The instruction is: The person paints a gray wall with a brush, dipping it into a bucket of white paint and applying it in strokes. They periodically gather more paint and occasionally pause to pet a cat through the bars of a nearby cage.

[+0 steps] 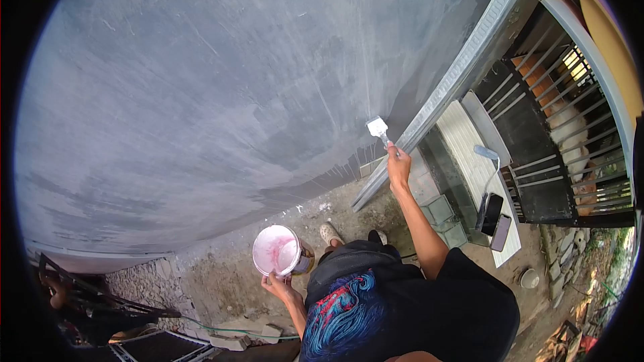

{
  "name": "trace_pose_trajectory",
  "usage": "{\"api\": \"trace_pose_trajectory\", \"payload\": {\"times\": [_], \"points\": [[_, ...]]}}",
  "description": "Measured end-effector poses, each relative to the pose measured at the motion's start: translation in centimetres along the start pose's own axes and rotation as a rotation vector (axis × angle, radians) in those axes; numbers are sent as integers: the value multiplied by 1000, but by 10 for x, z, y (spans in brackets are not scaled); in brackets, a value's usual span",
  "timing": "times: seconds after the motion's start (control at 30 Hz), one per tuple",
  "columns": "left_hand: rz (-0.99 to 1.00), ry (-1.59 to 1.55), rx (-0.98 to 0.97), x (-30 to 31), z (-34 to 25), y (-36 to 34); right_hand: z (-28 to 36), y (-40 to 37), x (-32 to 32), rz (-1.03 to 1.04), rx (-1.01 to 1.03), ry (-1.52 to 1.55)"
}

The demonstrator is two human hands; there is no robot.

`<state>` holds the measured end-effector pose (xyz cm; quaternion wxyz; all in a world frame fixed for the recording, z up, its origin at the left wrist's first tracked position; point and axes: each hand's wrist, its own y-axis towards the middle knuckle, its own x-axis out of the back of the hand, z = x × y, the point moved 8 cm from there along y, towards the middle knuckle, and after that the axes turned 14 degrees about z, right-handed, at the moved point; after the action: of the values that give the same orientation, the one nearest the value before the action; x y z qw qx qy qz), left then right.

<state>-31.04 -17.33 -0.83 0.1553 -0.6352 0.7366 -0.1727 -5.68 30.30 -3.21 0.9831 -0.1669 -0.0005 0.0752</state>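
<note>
My right hand (398,165) is closed round the handle of a paintbrush (378,127), whose wide white head is against the grey wall (201,94) near the metal frame strip. Wet-looking darker patches and thin drips show on the wall's lower part. Lower left, my left hand (280,287) grips the near rim of a white bucket (268,245). Pinkish-white residue or liquid shows inside the bucket; its depth is unclear.
A paint roller (486,153) and two phones (493,214) lie on a pale ribbed board (463,137) at right. Behind it stands a barred cage (563,121) with an animal inside. A small cup (529,278) and stone blocks (230,342) are on the ground.
</note>
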Motion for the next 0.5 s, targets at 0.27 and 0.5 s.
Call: {"api": "trace_pose_trajectory", "payload": {"times": [0.27, 0.5], "points": [[18, 14, 42, -4, 12, 5, 135, -83, 24, 247, 194, 280], [57, -23, 71, -11, 16, 8, 37, -45, -22, 248, 263, -251]]}}
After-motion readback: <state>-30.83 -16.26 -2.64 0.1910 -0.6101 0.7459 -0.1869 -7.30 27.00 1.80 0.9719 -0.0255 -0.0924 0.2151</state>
